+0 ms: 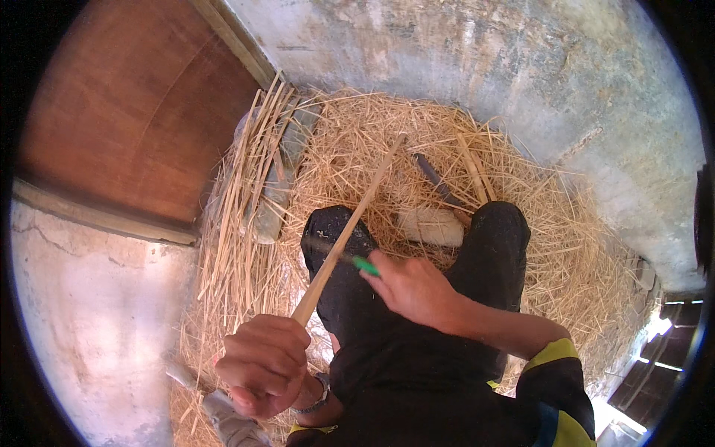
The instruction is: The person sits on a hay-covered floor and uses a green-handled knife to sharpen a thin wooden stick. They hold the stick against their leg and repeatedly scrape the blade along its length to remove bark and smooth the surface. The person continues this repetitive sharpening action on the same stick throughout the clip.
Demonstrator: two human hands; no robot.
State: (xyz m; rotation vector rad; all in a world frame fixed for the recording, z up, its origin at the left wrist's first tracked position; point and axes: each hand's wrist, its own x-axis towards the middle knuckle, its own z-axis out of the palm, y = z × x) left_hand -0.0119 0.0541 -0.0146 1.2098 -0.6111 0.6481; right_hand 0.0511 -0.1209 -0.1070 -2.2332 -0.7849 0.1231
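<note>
My left hand is closed round the near end of a long, pale bamboo strip. The strip slants up and away over my left knee, its far end above the shavings. In my right hand is a knife with a green handle. Its blade, smeared by motion, lies across the strip near the knee, and I cannot tell exactly how the edge meets the wood. My knees, in black trousers, are bent on either side of a pale block.
Curly shavings cover the floor around me. A bundle of thin strips leans at the left beside a brown door panel. A dark rod and a few split pieces lie ahead. A stained wall closes off the far side.
</note>
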